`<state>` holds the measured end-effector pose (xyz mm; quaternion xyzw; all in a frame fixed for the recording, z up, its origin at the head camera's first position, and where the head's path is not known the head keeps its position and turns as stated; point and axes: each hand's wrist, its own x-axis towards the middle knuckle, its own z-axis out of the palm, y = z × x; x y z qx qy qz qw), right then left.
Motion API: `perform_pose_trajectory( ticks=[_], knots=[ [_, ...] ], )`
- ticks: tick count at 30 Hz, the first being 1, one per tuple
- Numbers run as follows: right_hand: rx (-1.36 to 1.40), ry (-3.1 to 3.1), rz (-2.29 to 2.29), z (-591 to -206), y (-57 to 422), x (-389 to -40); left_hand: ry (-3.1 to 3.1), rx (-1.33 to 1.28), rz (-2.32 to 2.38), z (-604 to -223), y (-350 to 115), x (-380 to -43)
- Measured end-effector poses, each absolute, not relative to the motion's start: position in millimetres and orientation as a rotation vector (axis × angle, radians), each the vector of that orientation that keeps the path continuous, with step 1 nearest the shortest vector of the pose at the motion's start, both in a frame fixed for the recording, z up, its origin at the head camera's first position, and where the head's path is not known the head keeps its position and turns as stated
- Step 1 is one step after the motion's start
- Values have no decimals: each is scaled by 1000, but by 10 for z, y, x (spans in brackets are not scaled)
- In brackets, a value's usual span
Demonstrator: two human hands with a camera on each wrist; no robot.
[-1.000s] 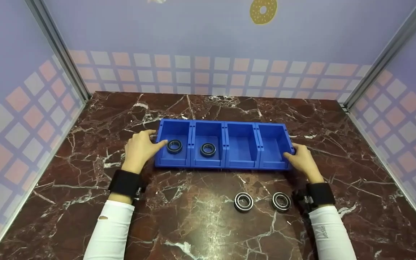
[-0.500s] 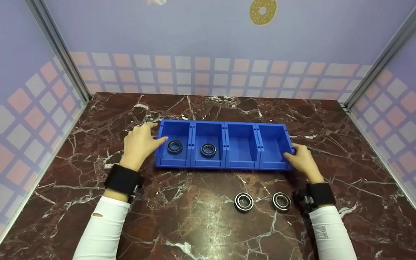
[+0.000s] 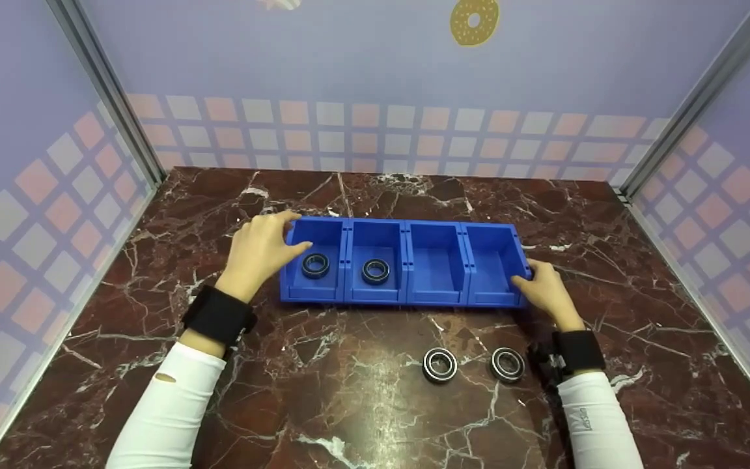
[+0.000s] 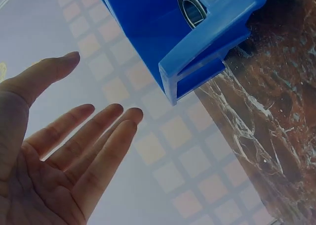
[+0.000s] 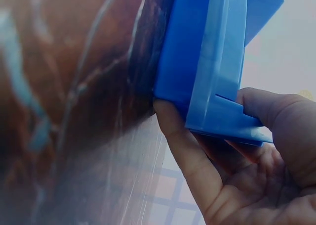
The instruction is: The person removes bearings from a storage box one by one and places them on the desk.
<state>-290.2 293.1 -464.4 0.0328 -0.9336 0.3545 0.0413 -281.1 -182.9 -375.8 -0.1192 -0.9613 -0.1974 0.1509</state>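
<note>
A row of joined blue storage bins (image 3: pixel 375 296) stands on the marble-patterned tabletop. One ball bearing (image 3: pixel 316 276) lies in the leftmost bin and another bearing (image 3: pixel 375 281) in the bin beside it; the two right-hand bins hold nothing. My left hand (image 3: pixel 259 251) hovers at the row's left end, overlapping its wall in the head view. In the left wrist view, the spread fingers of this hand (image 4: pixel 64 170) are apart from the bins. At the other end my right hand (image 3: pixel 547 293) grips the outer side wall, thumb on the rim and fingers beneath, as the right wrist view shows.
Two loose bearings, one left (image 3: pixel 440 377) and one right (image 3: pixel 508 377), lie flat on the tabletop (image 3: pixel 362 417) in front of the bins, near the right wrist. Purple panels with a checked band (image 3: pixel 375 133) enclose the table at the back and both sides.
My left hand has let go of the bins' left end and risen, moving slightly away toward the back. The right hand, the bins and the bearings stay practically in place.
</note>
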Motion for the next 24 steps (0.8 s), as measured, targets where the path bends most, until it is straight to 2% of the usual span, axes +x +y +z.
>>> perform_pose_trajectory(
  ticks=[24],
  knots=[
    [103,-2853,1108,-4633,2931,-2894,-2761,-763,-535,-3552,-1525,-2934]
  ],
)
